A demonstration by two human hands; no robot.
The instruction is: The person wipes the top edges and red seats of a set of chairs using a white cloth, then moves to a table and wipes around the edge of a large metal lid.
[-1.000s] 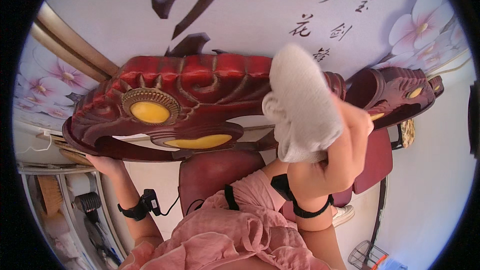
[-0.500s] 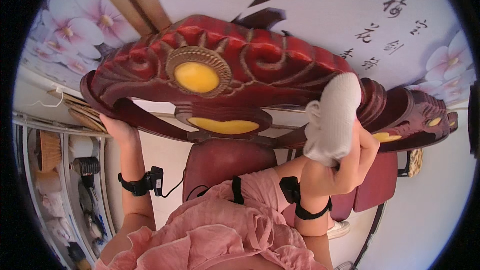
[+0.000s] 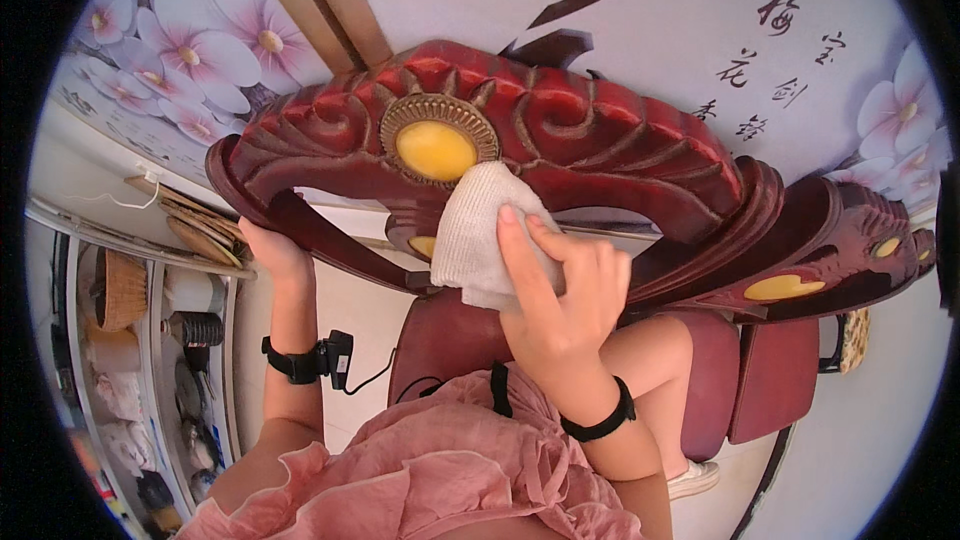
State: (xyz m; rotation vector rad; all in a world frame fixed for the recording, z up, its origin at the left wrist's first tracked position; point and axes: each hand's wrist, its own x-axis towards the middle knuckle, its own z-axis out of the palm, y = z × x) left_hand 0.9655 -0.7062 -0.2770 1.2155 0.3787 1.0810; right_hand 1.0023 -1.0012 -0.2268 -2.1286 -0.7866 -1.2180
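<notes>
A large carved dark-red frame point(image 3: 600, 160) with yellow oval inlays spans the view before me. My left hand point(image 3: 276, 252) grips its left end from below, the fingers mostly hidden behind the edge. In my right hand point(image 3: 575, 285) is a white ribbed cloth point(image 3: 490, 235), bunched up and pinched between thumb and fingers. Its top edge meets the frame just under the central yellow oval point(image 3: 437, 148), which has a ridged brown rim. The cloth covers part of a lower yellow inlay.
Dark-red seats point(image 3: 775, 380) stand below and to the right. At the left are shelves point(image 3: 150, 360) holding a basket point(image 3: 122, 290) and several other items. Behind the frame rises a wall point(image 3: 660, 30) with printed flowers and writing. A second carved section point(image 3: 850, 240) extends right.
My right hand has brought the cloth left and down, from the frame's right part to under the central oval. The frame and my left hand appear shifted slightly right in view.
</notes>
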